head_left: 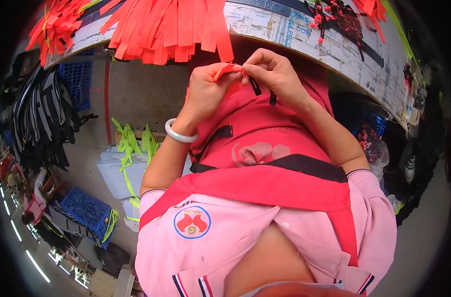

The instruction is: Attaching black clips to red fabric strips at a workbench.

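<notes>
We've got the orange strip (pixel 229 71) in front of the red apron (pixel 265 131), just off the table (pixel 255 22) edge, betw. both hands. Left hand (pixel 205 89) has fingers closed round it; right hand (pixel 277 76) pinches its end, thumb & index tight, w/ a black tab (pixel 255 87) hanging there. We'd judge this pc. approx. midway: tab's at the strip end, but neither hand's let go. Prob. lots left: a big orange bundle (pixel 171 29) hangs over the table edge; can't tell how many are finished
</notes>
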`<action>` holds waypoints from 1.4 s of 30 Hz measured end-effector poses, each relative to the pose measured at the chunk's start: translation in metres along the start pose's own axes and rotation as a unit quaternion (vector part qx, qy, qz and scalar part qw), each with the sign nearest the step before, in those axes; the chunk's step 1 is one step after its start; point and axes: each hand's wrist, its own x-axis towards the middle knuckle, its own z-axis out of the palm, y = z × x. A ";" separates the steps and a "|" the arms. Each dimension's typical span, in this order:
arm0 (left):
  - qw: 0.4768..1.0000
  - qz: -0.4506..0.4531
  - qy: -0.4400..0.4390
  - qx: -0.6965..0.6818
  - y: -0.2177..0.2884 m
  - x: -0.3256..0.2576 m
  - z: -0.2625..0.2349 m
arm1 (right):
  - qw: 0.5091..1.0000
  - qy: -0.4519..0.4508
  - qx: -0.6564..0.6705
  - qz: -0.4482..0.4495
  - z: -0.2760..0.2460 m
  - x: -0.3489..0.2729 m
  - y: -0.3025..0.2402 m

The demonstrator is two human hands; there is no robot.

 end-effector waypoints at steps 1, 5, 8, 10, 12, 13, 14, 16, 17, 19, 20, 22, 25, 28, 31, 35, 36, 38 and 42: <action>1.000 0.008 0.004 0.016 0.000 0.000 0.000 | 1.000 -0.003 0.005 0.012 0.000 0.000 -0.001; 0.999 0.026 -0.001 0.018 0.002 0.005 -0.003 | 0.998 -0.004 0.048 0.041 0.000 0.003 0.000; 0.999 0.027 0.025 0.001 0.005 0.004 -0.002 | 0.996 0.080 0.025 0.029 0.002 0.002 0.006; 0.999 0.043 0.030 -0.006 0.006 0.004 -0.003 | 0.995 0.052 0.031 0.082 0.000 0.001 0.000; 0.998 0.059 0.033 -0.013 0.007 0.005 -0.005 | 0.987 0.005 0.070 0.146 -0.001 0.000 0.003; 0.999 0.041 0.019 -0.017 0.008 0.005 -0.007 | 0.987 0.007 0.070 0.145 -0.001 0.000 0.005; 1.000 0.023 0.005 -0.021 0.009 0.005 -0.008 | 0.994 0.044 0.063 0.076 0.001 0.002 0.006; 0.998 0.014 0.008 -0.061 0.013 0.005 -0.011 | 0.994 0.079 0.070 -0.030 0.001 0.006 -0.001; 0.995 0.005 0.011 -0.102 0.017 0.005 -0.011 | 0.992 0.068 0.076 -0.072 -0.001 0.005 -0.010; 0.995 -0.017 0.028 -0.098 0.028 0.002 -0.009 | 0.996 0.016 0.045 -0.071 -0.004 -0.002 -0.029; 0.992 -0.033 0.022 -0.120 0.030 0.000 -0.010 | 0.995 0.005 0.004 -0.099 0.000 -0.001 -0.027; 0.989 -0.048 0.013 -0.142 0.030 0.001 -0.014 | 0.997 -0.026 -0.033 -0.070 0.007 -0.006 -0.034; 0.983 -0.066 -0.023 -0.167 0.029 0.001 -0.017 | 0.995 -0.013 -0.079 -0.060 0.009 -0.011 -0.036; 0.979 -0.084 -0.034 -0.180 0.031 0.000 -0.015 | 0.996 -0.006 -0.079 -0.046 0.009 -0.010 -0.031; 0.981 -0.077 -0.036 -0.174 0.029 0.000 -0.017 | 0.995 -0.003 -0.092 -0.031 0.009 -0.009 -0.030; 0.985 -0.084 -0.039 -0.148 0.031 0.001 -0.018 | 0.995 -0.010 -0.091 -0.036 0.009 -0.007 -0.029; 0.985 -0.088 -0.046 -0.138 0.031 0.001 -0.020 | 0.995 -0.011 -0.091 -0.035 0.008 -0.008 -0.029; 0.985 -0.087 -0.053 -0.137 0.029 0.001 -0.022 | 0.997 -0.027 -0.076 -0.003 0.007 -0.008 -0.032; 0.990 -0.066 -0.037 -0.119 0.027 0.003 -0.018 | 0.998 0.001 -0.063 -0.029 0.006 -0.006 -0.019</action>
